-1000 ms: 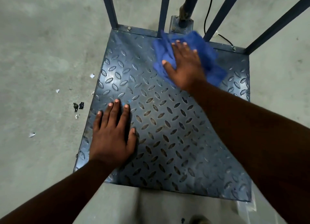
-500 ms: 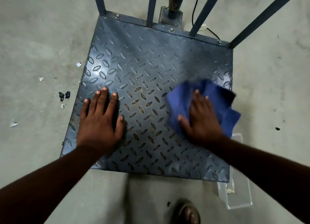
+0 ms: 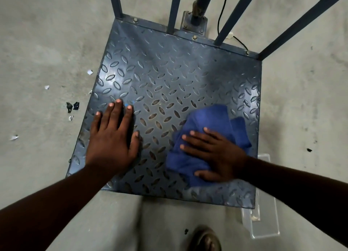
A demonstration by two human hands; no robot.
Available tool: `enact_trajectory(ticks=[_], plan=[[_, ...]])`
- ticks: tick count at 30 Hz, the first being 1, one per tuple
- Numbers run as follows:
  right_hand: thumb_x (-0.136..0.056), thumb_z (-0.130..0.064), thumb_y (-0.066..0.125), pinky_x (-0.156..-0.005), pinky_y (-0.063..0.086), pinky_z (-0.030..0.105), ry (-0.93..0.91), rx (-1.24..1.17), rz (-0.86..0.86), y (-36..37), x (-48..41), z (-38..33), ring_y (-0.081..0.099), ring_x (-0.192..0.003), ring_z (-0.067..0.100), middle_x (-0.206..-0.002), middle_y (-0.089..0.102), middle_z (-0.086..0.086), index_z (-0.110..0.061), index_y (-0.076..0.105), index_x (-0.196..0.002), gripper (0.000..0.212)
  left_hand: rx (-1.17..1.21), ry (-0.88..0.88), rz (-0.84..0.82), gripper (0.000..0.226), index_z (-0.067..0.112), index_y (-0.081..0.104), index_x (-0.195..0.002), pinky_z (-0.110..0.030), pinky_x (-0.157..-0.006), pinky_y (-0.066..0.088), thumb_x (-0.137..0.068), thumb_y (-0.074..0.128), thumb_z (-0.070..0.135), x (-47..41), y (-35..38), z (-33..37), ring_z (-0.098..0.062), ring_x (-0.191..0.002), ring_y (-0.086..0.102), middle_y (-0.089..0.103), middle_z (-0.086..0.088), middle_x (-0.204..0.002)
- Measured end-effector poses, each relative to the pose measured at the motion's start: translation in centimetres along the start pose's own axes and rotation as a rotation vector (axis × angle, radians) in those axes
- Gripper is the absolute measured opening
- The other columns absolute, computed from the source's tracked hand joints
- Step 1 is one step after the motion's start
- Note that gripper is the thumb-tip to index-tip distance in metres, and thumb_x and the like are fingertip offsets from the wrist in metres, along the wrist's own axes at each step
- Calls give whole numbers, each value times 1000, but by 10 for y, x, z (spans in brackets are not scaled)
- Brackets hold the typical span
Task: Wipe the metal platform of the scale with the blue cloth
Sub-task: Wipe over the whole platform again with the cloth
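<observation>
The left hand (image 3: 113, 137) lies flat, palm down, on the near left part of the metal platform (image 3: 169, 72), its fingers straight and a little spread, thumb out to the right, holding nothing; the forearm runs back to the lower left corner of the view. The right hand (image 3: 216, 156) is also flat and wide, fingers straight and fanned toward the left, pressing down on the blue cloth (image 3: 211, 119) without curling round it; its thumb lies along the cloth's near edge and the forearm comes in from the right. The cloth is bunched in loose folds on the near right part of the platform, reaching past the fingertips toward the far side and staying inside the right edge. The two hands are apart, with bare tread plate between them. The platform is a dark blue-grey plate with a raised diamond pattern, set on a concrete floor (image 3: 47, 43). On the floor at the platform's near right corner sits a clear plastic container (image 3: 263, 224), partly hidden by the plate's edge; a small pale scrap lies in it, too small to name. Blue upright bars (image 3: 174, 8) and a round post (image 3: 199, 6) rise from the far edge, with a black cable (image 3: 222, 11) beside them. White scraps (image 3: 90, 72) and dark bits (image 3: 72, 106) lie on the floor to the left, and a foot (image 3: 205, 239) shows at the bottom edge
</observation>
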State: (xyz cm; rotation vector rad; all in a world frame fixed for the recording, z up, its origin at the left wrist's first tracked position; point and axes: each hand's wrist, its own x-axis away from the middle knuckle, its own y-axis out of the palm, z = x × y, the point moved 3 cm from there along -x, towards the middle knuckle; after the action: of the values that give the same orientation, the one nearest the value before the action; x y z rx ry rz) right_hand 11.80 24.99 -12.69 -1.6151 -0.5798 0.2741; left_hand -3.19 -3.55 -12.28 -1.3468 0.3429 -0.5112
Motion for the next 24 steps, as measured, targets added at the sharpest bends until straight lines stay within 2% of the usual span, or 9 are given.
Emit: enact_trajectory(ticks=[4, 6, 8, 10, 12, 16, 18, 20, 24], plan=[[-98, -68, 36, -125, 21, 57, 428, -23, 85, -11, -37, 47, 20, -159, 25, -171, 23, 6, -23, 27, -164, 80, 3, -1, 4, 78, 15, 24, -171, -57, -133, 11, -102, 36, 50, 0, 1, 1, -35, -165, 16, 19, -17, -178], [-100, -67, 31, -128, 14, 55, 710, -66, 141, -14, -54, 58, 15, -160, 25, -173, 18, 6, -22, 19, -166, 81, 3, -1, -5, 78, 15, 22, -171, -57, -133, 10, -103, 35, 50, -1, 1, 0, -34, -166, 13, 17, -17, -178], [-101, -67, 26, -129, 9, 51, 979, -118, 196, -18, -70, 56, 11, -160, 25, -173, 13, 8, -18, 14, -166, 82, 0, -1, -4, 78, 15, 23, -171, -57, -133, 10, -102, 34, 50, 0, 1, 0, -34, -165, 14, 18, -18, -178], [-102, -66, 22, -129, 10, 53, 1120, -126, 212, -25, -84, 32, 13, -160, 29, -171, 17, 15, -9, 18, -164, 84, 11, -2, 5, 78, 14, 25, -171, -57, -133, 10, -102, 35, 49, 0, 0, 1, -36, -164, 17, 20, -19, -177], [-104, -64, 23, -127, 14, 57, 947, -91, 152, -22, -94, -17, 16, -159, 31, -169, 20, 20, -5, 28, -160, 82, 28, 0, 15, 78, 13, 28, -169, -57, -133, 12, -100, 37, 47, 1, 0, 2, -38, -163, 20, 22, -20, -176], [-100, -58, 39, -126, 14, 55, 142, -33, 2, -3, -73, -102, 14, -160, 25, -172, 18, 7, -18, 28, -164, 76, 39, 21, 27, 79, 11, 34, -167, -58, -131, 14, -96, 39, 45, 1, -2, 0, -40, -161, 25, 27, -22, -174], [-100, -60, 38, -128, 12, 53, 30, -10, -21, 0, -51, -78, 13, -160, 22, -173, 18, 3, -22, 24, -165, 77, 39, 18, 34, 77, 11, 33, -168, -57, -132, 13, -99, 39, 46, 2, -3, 0, -39, -162, 24, 26, -22, -174], [-99, -61, 39, -127, 15, 57, 243, -62, 5, 0, -30, -35, 14, -160, 23, -173, 19, 4, -24, 23, -165, 77, 52, 19, 31, 76, 13, 29, -169, -56, -133, 11, -102, 36, 48, 1, -4, -1, -37, -163, 21, 23, -20, -176], [-99, -62, 33, -129, 13, 52, 992, -84, 185, -4, 7, 27, 19, -159, 27, -171, 23, 11, -14, 27, -163, 81, 43, 23, 28, 74, 14, 25, -170, -54, -133, 8, -106, 34, 49, 4, -4, -2, -35, -164, 17, 20, -19, -177]])
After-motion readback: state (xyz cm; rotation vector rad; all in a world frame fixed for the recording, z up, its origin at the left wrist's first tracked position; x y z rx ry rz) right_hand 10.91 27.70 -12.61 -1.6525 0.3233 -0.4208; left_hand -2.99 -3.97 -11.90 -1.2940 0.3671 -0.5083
